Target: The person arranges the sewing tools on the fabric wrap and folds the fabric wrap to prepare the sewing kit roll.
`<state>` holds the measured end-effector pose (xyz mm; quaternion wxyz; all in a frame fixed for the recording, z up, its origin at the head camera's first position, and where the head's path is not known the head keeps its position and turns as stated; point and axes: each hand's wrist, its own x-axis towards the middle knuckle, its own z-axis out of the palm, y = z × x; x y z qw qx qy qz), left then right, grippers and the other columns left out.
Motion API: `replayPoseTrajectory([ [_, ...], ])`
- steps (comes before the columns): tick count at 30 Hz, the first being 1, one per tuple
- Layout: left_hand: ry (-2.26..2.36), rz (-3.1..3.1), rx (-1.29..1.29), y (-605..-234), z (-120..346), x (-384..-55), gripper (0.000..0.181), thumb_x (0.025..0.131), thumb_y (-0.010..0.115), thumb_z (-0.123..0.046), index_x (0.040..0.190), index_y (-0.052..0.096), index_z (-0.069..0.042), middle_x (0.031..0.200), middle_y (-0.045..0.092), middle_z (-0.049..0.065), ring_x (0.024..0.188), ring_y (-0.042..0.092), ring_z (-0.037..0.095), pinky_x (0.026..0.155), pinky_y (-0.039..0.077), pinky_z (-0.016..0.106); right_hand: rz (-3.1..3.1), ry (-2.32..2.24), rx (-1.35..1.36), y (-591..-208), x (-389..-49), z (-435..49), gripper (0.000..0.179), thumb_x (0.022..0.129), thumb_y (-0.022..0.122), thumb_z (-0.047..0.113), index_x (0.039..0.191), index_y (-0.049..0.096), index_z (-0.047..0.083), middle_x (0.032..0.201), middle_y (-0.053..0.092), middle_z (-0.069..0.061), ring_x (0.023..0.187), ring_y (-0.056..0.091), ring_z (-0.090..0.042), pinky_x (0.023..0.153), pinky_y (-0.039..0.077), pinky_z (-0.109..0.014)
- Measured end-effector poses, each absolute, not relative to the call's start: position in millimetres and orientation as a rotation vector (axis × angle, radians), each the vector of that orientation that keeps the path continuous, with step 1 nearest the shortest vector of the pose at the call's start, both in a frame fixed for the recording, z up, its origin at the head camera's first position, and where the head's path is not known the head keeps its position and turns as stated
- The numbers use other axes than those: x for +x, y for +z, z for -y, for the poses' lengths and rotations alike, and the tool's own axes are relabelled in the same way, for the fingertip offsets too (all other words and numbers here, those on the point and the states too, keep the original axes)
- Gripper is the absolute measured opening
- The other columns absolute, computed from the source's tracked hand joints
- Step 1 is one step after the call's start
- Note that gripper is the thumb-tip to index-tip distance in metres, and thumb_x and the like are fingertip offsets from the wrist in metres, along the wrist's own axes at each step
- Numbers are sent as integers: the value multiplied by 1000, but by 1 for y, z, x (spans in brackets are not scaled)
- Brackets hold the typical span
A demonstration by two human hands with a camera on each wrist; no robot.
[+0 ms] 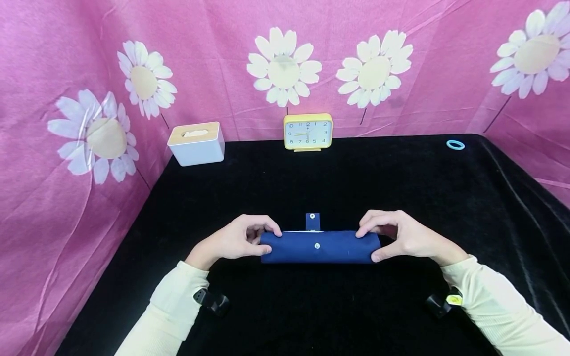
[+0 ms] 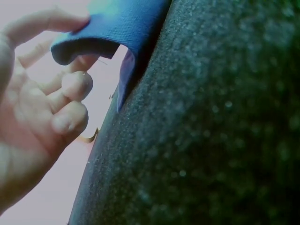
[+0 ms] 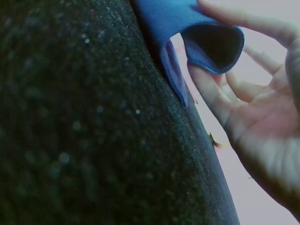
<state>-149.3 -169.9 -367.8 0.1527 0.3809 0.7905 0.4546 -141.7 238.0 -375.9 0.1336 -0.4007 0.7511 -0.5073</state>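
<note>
A navy blue fabric roll-up case (image 1: pixel 320 253) lies crosswise on the black cloth. A metal snap sits on its front, and a short strap (image 1: pixel 312 223) with another snap sticks out beyond its far edge. My left hand (image 1: pixel 238 238) pinches the left end between thumb and fingers. At the right end, my right hand (image 1: pixel 407 235) pinches it the same way. Both wrist views show the ends curled over: the blue fabric (image 2: pixel 122 23) bends into a hook on the left, and the fabric (image 3: pixel 173 18) forms a hollow loop on the right, with a flap hanging below.
Black velvety cloth (image 1: pixel 311 306) covers the table. Along the back stand a tissue box (image 1: pixel 198 148) with a wood-look lid and a yellow clock (image 1: pixel 308 132). A light blue ring (image 1: pixel 455 145) lies at the far right. Pink flowered curtain (image 1: pixel 213 59) surrounds the table's back and sides.
</note>
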Motion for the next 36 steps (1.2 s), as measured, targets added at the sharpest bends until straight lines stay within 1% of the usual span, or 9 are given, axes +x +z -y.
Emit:
replayPoseTrajectory([
  [6, 1284, -2365, 967, -369, 168, -151, 23, 91, 71, -8, 113, 70, -13, 98, 68, 4, 64, 51, 11, 60, 42, 24, -2259, -1475, -1130, -379, -144, -239, 43, 76, 80, -7, 116, 71, 5, 117, 61, -9, 108, 59, -13, 93, 53, -24],
  [12, 1312, -2406, 882, -373, 166, -152, 16, 94, 70, -14, 110, 73, -12, 96, 70, 3, 68, 53, 13, 63, 44, 24, -2305, -1471, -1113, -382, -147, -239, 39, 80, 79, -6, 117, 73, 5, 119, 61, -8, 111, 58, -12, 94, 52, -23],
  [13, 1324, -2408, 873, -373, 165, -152, 16, 95, 70, -14, 110, 74, -11, 96, 70, 4, 68, 53, 14, 63, 44, 25, -2310, -1473, -1121, -382, -147, -238, 38, 81, 77, -7, 117, 73, 5, 118, 62, -9, 110, 58, -11, 93, 52, -23],
  [17, 1339, -2436, 847, -374, 161, -151, 17, 93, 72, -13, 109, 73, -9, 97, 71, 7, 67, 53, 13, 63, 44, 24, -2419, -1469, -1084, -386, -148, -235, 29, 85, 74, -4, 112, 77, 8, 113, 66, -7, 104, 61, -9, 81, 54, -24],
  [20, 1351, -2458, 826, -375, 159, -151, 17, 91, 74, -10, 108, 72, -9, 97, 71, 8, 66, 53, 12, 63, 44, 24, -2512, -1444, -1019, -388, -148, -233, 24, 86, 76, 0, 107, 79, 11, 110, 69, -4, 102, 62, -7, 77, 54, -24],
  [24, 1367, -2483, 788, -376, 156, -151, 17, 90, 74, -9, 106, 72, -9, 99, 71, 8, 65, 52, 12, 63, 44, 24, -2577, -1400, -965, -388, -148, -231, 25, 83, 80, 5, 107, 80, 13, 111, 69, -3, 102, 61, -6, 77, 52, -24],
  [28, 1374, -2504, 723, -378, 154, -151, 17, 89, 74, -7, 106, 72, -9, 97, 71, 9, 63, 52, 11, 59, 43, 24, -2629, -1381, -917, -390, -148, -228, 27, 80, 84, 8, 107, 80, 13, 111, 70, -3, 95, 60, -5, 71, 49, -23],
  [34, 1377, -2522, 667, -378, 151, -152, 17, 89, 75, -6, 105, 71, -8, 89, 69, 10, 62, 52, 13, 58, 43, 26, -2651, -1399, -936, -393, -149, -226, 29, 78, 84, 6, 106, 79, 9, 108, 71, -7, 83, 58, -7, 62, 44, -24],
  [36, 1376, -2526, 647, -378, 150, -152, 16, 88, 75, -6, 104, 71, -8, 88, 69, 10, 62, 51, 13, 59, 43, 27, -2661, -1389, -934, -393, -149, -226, 28, 78, 84, 6, 106, 79, 10, 108, 71, -6, 82, 57, -7, 61, 43, -24],
])
